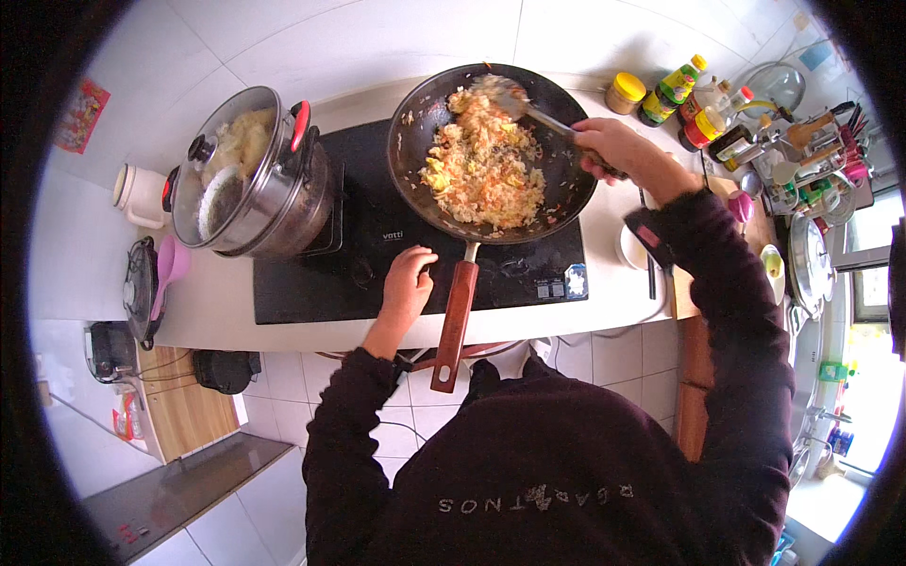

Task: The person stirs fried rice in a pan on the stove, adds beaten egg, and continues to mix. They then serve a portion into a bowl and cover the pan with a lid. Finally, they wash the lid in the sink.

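Note:
A dark wok (407,194) stands on the black cooktop (318,297) and holds fried rice (488,177) with yellow egg pieces and orange shreds. My right hand (609,145), at the wok's right rim, is closed around the handle of a metal spatula (548,120). The spatula's blurred head lies in the rice at the far side. My left hand (409,279) hovers over the cooktop's front part, left of the wok's reddish-brown handle (456,318). Its fingers are loosely bent with nothing visible in them, and it appears apart from the handle.
Left of the wok, a steel steamer pot (297,212) under a glass lid (237,170) contains food. Sauce bottles (672,92) and a yellow-lidded jar (626,93) line the back right. A white bowl (632,247) sits beneath my right forearm. A pink ladle (170,265) is at far left.

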Available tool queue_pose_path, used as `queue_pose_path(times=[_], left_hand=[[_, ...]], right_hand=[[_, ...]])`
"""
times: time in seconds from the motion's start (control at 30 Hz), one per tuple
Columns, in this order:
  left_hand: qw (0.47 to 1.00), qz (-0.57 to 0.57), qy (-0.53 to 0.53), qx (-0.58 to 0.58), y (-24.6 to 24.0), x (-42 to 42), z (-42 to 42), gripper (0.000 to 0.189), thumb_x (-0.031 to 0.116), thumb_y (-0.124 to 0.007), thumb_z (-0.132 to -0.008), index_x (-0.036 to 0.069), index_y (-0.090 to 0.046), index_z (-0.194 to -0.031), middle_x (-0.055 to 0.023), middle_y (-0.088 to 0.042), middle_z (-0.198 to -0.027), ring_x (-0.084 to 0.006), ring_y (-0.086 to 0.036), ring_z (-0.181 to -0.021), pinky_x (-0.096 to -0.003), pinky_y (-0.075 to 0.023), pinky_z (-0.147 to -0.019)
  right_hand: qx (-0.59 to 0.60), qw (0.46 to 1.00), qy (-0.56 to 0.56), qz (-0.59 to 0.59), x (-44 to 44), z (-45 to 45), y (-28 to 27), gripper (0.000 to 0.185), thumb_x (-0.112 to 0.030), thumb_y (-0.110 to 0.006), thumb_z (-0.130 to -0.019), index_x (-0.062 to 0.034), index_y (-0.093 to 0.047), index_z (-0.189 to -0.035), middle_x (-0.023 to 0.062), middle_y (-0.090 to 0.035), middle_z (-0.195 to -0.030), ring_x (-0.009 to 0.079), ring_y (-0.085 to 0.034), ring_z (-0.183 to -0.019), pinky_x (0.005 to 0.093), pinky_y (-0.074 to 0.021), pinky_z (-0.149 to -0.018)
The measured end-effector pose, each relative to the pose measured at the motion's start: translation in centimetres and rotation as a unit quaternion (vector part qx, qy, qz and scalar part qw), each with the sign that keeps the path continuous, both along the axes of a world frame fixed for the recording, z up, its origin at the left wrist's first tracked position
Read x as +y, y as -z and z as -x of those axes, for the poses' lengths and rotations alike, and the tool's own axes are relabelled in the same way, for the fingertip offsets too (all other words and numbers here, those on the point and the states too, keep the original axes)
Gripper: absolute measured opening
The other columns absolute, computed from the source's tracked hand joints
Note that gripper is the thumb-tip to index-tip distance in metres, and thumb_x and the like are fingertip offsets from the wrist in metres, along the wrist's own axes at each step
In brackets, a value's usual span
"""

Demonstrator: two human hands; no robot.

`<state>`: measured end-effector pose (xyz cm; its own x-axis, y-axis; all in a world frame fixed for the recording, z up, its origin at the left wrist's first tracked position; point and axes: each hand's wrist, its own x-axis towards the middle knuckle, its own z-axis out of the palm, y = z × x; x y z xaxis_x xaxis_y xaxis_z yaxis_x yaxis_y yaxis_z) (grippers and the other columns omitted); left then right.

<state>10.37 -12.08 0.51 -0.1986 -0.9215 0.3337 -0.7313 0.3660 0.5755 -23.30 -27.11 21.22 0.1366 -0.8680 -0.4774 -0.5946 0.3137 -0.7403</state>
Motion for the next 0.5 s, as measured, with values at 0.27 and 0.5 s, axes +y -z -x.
queue_pose_path(times=[0.27, 0.5], left_hand=[[0.538, -0.593, 0.116, 0.588, -9.3, 8.9, 3.6, 0.074, 0.063, -0.024, -0.097, 0.000, -0.040, -0.132, -0.0154, -0.064, -0.090, -0.0213, -0.066, -0.067, -0.0319, -0.0535, -0.058], [0.673, -0.552, -0.002, 0.492, -11.8, 9.2, 5.2, 0.059, 0.052, -0.034, -0.100, 0.001, -0.044, -0.126, -0.0046, -0.053, -0.064, -0.0109, -0.048, -0.042, -0.0270, -0.0417, -0.039]], right_hand=[[0.212, 0.911, -0.279, 0.218, 4.7, -2.0, -3.4, 0.038, -0.020, -0.053, -0.090, -0.0114, -0.056, -0.127, 0.0116, -0.059, -0.065, 0.0204, -0.059, -0.055, 0.0347, -0.0482, -0.052], [0.215, 0.898, -0.201, 0.328, 3.4, 0.3, -4.2, 0.038, -0.020, -0.052, -0.091, -0.0075, -0.055, -0.127, 0.0152, -0.058, -0.069, 0.0244, -0.060, -0.060, 0.0378, -0.0475, -0.061]])
